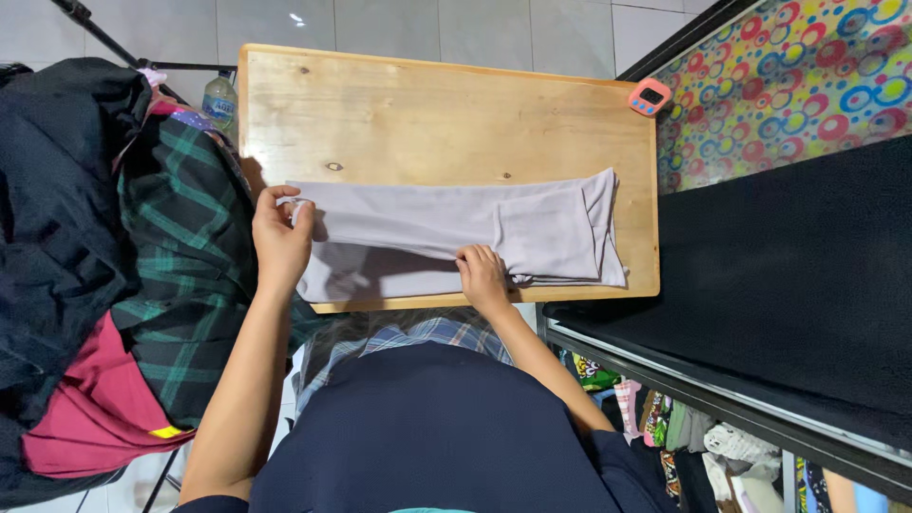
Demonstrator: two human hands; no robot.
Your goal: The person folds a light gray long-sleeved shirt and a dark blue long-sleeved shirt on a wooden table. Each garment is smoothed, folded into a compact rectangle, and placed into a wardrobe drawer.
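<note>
Folding was under way: a pale grey garment point(456, 237) lay across the wooden table point(427, 114). The left hand point(280, 237) pinched its left end closed; the right hand point(483, 275) pressed flat, fingers loosely spread, on the near edge. Squaring the edges seemed the next need.

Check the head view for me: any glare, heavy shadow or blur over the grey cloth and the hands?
Head view: sharp, evenly lit; the left hand pinches the grey garment at its end and throws a soft shadow on it; the right hand presses its near edge; a small ceiling-light glint sits on the floor tiles beyond the wooden table; straight edges bow slightly.
</note>
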